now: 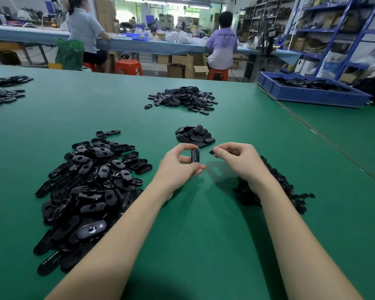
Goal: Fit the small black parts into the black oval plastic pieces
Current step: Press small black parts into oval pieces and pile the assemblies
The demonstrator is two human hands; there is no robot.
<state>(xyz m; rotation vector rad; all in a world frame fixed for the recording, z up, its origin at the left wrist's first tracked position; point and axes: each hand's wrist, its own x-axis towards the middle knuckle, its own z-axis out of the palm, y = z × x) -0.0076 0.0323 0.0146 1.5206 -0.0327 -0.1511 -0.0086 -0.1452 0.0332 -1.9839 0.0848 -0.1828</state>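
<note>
My left hand (178, 167) pinches one black oval plastic piece (195, 156) upright between thumb and fingers, above the green table. Just to its right, my right hand (239, 158) pinches a small black part (211, 152) at its fingertips, a short gap from the oval piece. A big heap of black oval pieces (91, 191) lies to the left of my left arm. A heap of small black parts (275, 187) lies under and behind my right wrist, partly hidden. A small pile of oval pieces (195, 135) sits just beyond my hands.
Another pile of oval pieces (182, 98) lies farther back on the green table (204, 213), and more piles (2, 94) at the far left. A blue bin (307, 96) of black parts stands at the back right. Two people sit at a far bench.
</note>
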